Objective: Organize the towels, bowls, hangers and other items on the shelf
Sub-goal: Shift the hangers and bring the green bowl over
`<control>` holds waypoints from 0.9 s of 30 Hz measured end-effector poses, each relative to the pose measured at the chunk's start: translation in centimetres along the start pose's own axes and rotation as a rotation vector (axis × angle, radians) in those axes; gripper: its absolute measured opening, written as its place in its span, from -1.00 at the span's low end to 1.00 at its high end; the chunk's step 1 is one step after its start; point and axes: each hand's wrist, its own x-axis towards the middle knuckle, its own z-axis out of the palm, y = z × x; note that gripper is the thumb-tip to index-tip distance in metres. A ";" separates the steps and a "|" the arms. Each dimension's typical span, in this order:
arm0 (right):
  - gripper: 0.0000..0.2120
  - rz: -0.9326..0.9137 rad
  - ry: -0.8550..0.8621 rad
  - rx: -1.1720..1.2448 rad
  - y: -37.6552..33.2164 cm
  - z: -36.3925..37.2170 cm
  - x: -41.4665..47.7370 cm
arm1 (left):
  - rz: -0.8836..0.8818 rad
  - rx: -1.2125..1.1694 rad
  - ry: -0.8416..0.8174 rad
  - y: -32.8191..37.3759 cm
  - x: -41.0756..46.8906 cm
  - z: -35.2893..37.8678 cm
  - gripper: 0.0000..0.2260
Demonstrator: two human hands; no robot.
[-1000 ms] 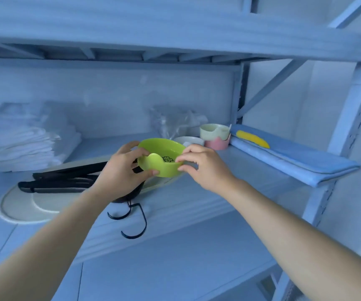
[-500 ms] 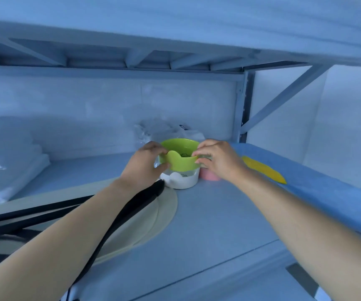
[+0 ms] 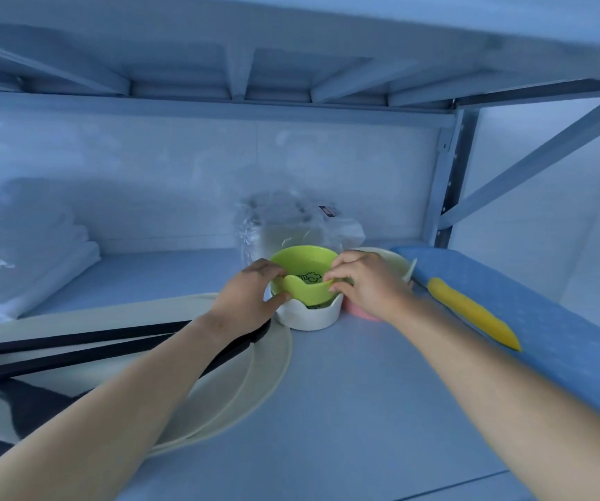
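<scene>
Together the left hand (image 3: 251,301) and right hand (image 3: 367,283) pinch the green bowl (image 3: 305,256) by its rim, seated inside a white bowl (image 3: 309,320).

Only two forearms and two hands of the person are in view, and nothing is worn on them. The left forearm (image 3: 117,399) fills the 7 o'clock corner, broad at the picture's edge and narrowing evenly to the wrist, uncovered along its whole visible length. The right forearm (image 3: 508,385) runs up from 4 o'clock, likewise uncovered and tapering toward the wrist. The left hand (image 3: 247,301) shows its back, the thumb on its 3 o'clock side. The right hand (image 3: 367,283) shows its back too, with a row of knuckles along its 10 o'clock edge. Fingernails are too blurred to make out
</scene>
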 end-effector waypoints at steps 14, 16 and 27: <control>-0.85 -0.034 -0.052 0.062 1.3 0.9 -0.6 | -0.004 -0.017 -0.031 0.1 -0.5 1.1 -0.63; -0.85 -0.047 -0.058 0.064 1.3 0.8 -0.7 | -0.005 -0.018 -0.029 0.1 -0.4 1.1 -0.63; -0.79 -0.096 -0.150 -0.017 0.1 2.0 -1.0 | -0.032 -0.062 -0.089 0.2 -0.5 1.1 -0.68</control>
